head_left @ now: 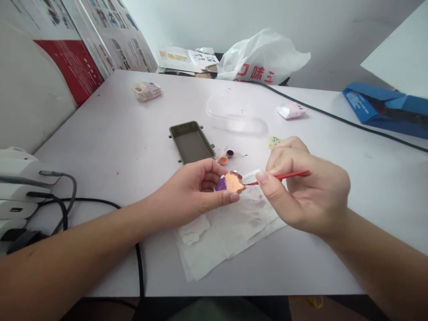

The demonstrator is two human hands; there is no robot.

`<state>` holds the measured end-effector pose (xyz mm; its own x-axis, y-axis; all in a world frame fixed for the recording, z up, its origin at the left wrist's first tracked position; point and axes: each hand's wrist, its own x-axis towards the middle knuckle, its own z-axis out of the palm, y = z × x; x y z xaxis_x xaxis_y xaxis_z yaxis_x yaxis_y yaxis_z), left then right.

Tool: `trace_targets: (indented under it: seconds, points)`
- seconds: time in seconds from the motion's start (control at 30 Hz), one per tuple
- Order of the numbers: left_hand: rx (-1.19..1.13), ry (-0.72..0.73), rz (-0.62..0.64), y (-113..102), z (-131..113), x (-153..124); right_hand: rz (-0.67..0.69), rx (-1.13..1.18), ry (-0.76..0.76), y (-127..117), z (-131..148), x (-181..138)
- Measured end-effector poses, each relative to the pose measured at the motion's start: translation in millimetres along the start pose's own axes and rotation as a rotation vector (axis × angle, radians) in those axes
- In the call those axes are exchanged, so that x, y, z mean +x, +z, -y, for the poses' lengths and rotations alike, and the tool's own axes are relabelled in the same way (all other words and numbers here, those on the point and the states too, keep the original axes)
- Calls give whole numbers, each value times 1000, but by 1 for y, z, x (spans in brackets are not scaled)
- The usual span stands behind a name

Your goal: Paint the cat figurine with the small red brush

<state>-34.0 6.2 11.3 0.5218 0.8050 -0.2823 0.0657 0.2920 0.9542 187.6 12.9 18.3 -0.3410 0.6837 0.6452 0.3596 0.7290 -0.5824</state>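
Observation:
My left hand (203,187) pinches a small painted figurine (233,183), purple at one end, peach in the middle and brown along its edge. Between the thumb and fingers of my right hand (301,187) is a thin paintbrush (284,176) with a red handle. Its dark tip meets or nearly meets the brown edge of the figurine. Just beyond my left fingers stand a small orange paint pot (223,160) and a dark paint pot (230,154). White tissues (230,234) with faint purple stains lie under both hands.
A dark open tray (192,142) sits behind my left hand. Farther back are a clear plastic piece (237,118), two small packets, a white plastic bag (261,55) and a blue box (384,107). Chargers with cables (20,196) crowd the left edge; a black cable crosses the back right.

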Motion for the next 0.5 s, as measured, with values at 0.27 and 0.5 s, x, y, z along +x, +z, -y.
trace_targets:
  seconds: [0.27,0.5]
  points:
    - [81,93,-22,1,4,0,18,174,112,3,3,1]
    - [109,108,-22,1,3,0,-22,144,95,0,2,1]
